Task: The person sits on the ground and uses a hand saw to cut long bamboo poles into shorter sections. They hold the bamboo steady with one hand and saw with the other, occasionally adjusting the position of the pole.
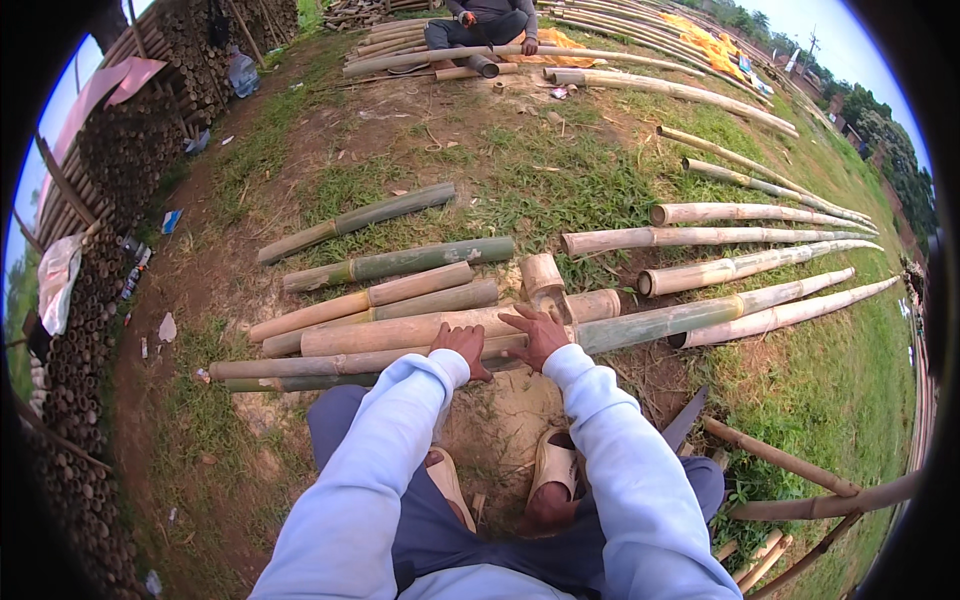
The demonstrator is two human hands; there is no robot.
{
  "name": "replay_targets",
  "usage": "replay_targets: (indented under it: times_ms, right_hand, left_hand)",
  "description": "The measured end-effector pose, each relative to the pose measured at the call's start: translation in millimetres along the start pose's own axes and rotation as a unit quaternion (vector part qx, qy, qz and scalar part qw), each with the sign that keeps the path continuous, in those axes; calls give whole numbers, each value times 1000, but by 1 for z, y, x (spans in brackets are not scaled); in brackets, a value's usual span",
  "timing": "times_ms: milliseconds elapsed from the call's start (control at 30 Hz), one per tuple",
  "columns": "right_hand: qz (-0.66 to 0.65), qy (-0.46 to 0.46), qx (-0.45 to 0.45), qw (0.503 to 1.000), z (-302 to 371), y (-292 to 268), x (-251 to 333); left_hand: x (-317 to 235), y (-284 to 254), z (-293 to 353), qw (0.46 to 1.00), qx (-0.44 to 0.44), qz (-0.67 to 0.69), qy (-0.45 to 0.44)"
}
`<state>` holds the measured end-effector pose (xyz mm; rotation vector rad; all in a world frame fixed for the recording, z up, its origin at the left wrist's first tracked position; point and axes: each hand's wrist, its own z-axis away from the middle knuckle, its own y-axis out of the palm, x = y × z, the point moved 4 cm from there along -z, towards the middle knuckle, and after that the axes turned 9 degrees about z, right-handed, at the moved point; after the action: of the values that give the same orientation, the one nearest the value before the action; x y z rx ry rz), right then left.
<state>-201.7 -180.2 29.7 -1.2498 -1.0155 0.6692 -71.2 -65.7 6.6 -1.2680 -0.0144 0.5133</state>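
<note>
Under both hands (505,340) lies 1 long bamboo pole (400,330).

Only 1 view is given, a wide fisheye worn on the person's head, looking steeply down and forward over their own forearms, which enter from the lower edge. It sits close above the left hand (462,345) and right hand (540,335), resting on a bamboo pole (400,330) on the ground. Toward the rim, straight poles bend, and grass, a stacked bamboo wall (110,160) on the left and sky show.
</note>
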Motion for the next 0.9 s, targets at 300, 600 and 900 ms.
replay_targets:
  times_ms: [300,600,900]
  right_hand:
    - [-5,180,-125,976,170,-172,-182]
    - [-163,487,-132,848,477,79,-235]
    - [-279,636,-37,718,538,199,-118]
  left_hand:
    - [1,2,-2,998,-5,-54,29]
    - [-3,-2,-8,999,20,-25,40]
    - [-7,-9,-5,998,55,-30,14]
